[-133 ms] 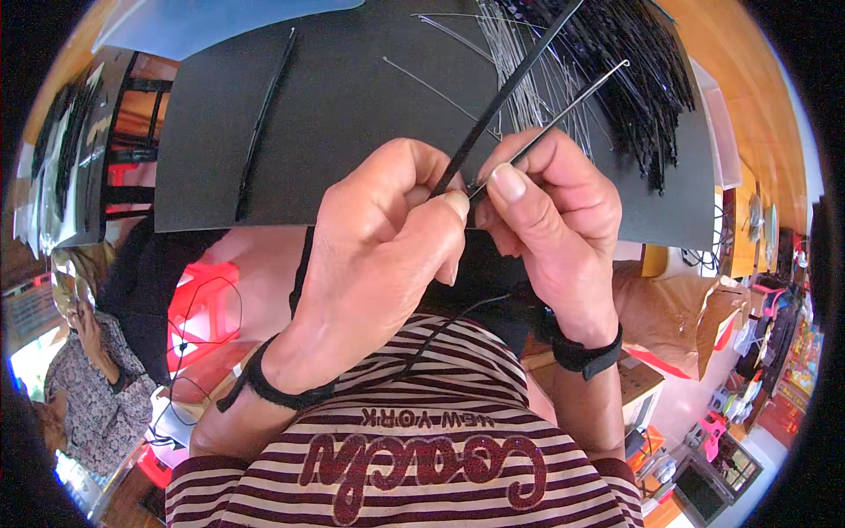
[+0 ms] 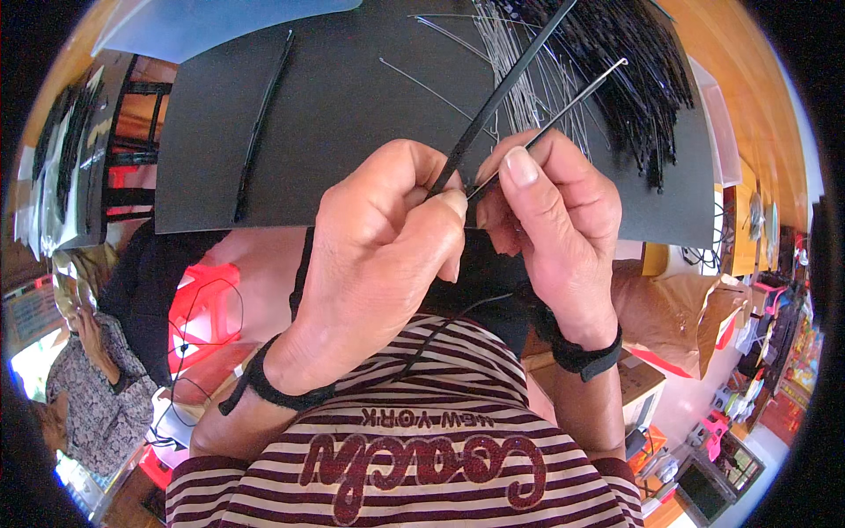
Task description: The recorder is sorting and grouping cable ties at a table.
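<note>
Over the near edge of the dark table, my left hand (image 2: 378,233) pinches a long, flat black strip (image 2: 503,91) between thumb and fingers. It slants up and away to the right. My right hand (image 2: 563,198), close beside it, holds a thin wire (image 2: 563,113) with a small loop at its far end. The wire's lower part is black and its tip is silvery. Both lower ends come together between my fingertips, where the fingers partly hide them. I cannot tell whether one end is inside the other.
Bare silvery wires (image 2: 510,84) lie beyond my hands, beside a thick pile of black strips (image 2: 629,88) at the far right. One black strip (image 2: 264,128) rests alone on the left of the table (image 2: 198,150). A person (image 2: 97,370) sits at the left, near a red stool (image 2: 204,308).
My right thumb has lifted slightly and shifted along the wire. Otherwise my hands and the strip are nearly where they were.
</note>
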The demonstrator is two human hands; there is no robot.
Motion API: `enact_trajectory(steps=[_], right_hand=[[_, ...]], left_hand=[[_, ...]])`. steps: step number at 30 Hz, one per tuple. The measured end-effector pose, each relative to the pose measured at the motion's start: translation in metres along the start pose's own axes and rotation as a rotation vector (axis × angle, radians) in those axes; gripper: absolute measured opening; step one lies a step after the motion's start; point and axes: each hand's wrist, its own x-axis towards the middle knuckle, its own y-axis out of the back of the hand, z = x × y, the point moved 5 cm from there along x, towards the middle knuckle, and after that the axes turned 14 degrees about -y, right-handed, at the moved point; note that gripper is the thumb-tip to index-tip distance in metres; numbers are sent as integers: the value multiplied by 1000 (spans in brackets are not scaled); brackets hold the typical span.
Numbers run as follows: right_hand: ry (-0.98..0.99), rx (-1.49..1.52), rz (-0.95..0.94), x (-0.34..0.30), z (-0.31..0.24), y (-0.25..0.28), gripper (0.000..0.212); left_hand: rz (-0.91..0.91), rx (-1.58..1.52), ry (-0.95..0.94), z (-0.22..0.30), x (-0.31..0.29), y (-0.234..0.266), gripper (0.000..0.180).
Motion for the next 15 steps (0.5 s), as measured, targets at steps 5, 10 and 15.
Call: enact_trajectory(steps=[5, 10, 15], right_hand=[[-24, 5, -4, -3, -1, 3, 22], [26, -96, 24, -7, -7, 5, 23], [5, -318, 142, -7, -9, 6, 27]], left_hand=[[-1, -22, 5, -1, -1, -4, 7], [-26, 34, 7, 1, -2, -8, 7], [-9, 165, -12, 5, -3, -5, 7]])
